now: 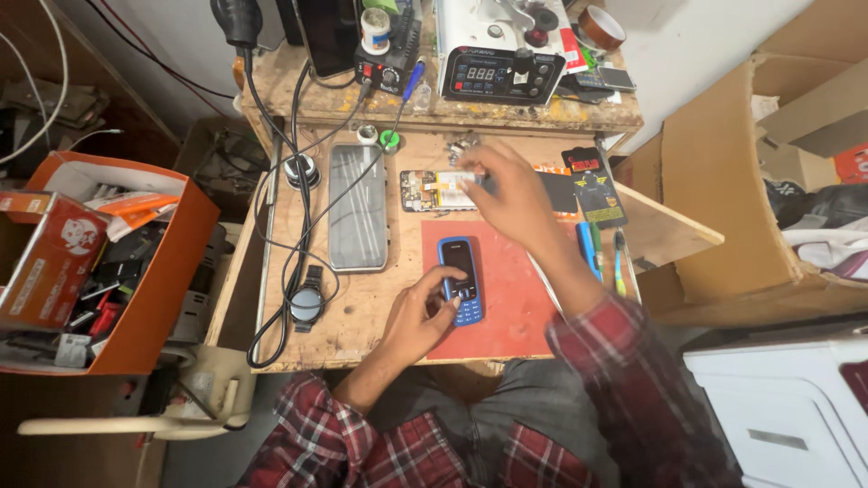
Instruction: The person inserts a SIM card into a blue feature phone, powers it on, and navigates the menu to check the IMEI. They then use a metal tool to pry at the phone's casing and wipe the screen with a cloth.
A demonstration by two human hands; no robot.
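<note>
A blue keypad phone [461, 278] lies on a red mat [511, 307] on the wooden bench. My left hand [418, 316] rests on the mat with its fingers touching the phone's lower keypad. My right hand [508, 192] is blurred, stretched out above an opened smartphone body [432, 191] with its circuit parts showing; its fingertips are near the body's right end. Whether the right hand pinches anything I cannot tell.
A smartphone screen panel [358, 206] lies left of the mat, a wristwatch [306, 301] and black cables near it. Screwdrivers [589, 248] lie right of the mat. A rework station [499, 74] stands on the shelf behind. An orange box [149, 298] of parts stands left, cardboard boxes right.
</note>
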